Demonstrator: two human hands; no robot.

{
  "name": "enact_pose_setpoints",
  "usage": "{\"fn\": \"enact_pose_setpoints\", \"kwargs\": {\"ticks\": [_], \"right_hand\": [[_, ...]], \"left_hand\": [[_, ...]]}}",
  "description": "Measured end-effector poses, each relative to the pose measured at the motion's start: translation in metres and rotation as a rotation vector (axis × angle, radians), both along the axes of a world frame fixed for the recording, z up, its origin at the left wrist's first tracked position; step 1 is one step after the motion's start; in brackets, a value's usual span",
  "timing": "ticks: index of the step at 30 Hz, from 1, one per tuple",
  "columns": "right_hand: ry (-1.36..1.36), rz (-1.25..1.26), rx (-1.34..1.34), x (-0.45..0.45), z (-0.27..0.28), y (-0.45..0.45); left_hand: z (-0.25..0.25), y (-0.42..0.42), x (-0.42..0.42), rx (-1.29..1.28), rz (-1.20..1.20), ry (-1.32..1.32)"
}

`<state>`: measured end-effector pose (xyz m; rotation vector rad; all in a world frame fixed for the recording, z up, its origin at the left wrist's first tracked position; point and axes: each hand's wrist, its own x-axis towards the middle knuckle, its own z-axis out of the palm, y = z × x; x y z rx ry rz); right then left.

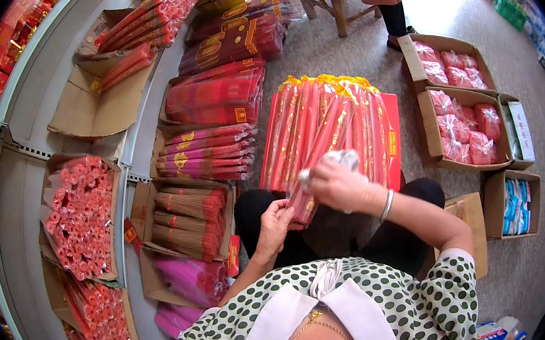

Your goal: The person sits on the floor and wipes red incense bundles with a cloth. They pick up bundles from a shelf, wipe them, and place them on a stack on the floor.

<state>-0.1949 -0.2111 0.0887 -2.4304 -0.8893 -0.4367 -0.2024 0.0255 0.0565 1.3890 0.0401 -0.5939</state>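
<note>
My left hand [274,223] grips the near end of a long red candle-like stick in a clear wrapper [303,215], which slants away from me over the pile. In my right hand [339,182] is a crumpled whitish cloth [346,159], pressed against that stick's wrapper; the hand is slightly blurred. Beneath and beyond both hands lies a row of similar red wrapped sticks [284,136] with gold patterns and yellow tops. They rest on a flat red box or board [393,110] in front of my knees.
At the left, a metal shelf [125,153] carries boxes of red wrapped sticks [81,213] and incense bundles [189,216]. Cardboard boxes [430,132] with pink packets stand on the floor at right. Ahead, another person's leg [395,20] shows beside a wooden stool [339,6].
</note>
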Motion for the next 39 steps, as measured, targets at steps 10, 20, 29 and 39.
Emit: {"fn": "enact_pose_setpoints", "kwargs": {"ticks": [10, 20, 29, 39], "right_hand": [[-0.126, 0.045, -0.045, -0.003, 0.005, 0.024], [-0.077, -0.631, -0.017, 0.103, -0.028, -0.076], [-0.011, -0.769, 0.747, 0.062, -0.024, -0.106], [0.053, -0.712, 0.865, 0.059, -0.031, -0.106]], "left_hand": [[0.013, -0.011, -0.002, 0.088, 0.009, -0.056], [0.012, 0.001, 0.003, -0.162, -0.130, 0.164], [0.026, -0.005, 0.019, -0.345, -0.032, 0.051], [0.022, -0.027, 0.037, 0.137, -0.115, -0.143]]}}
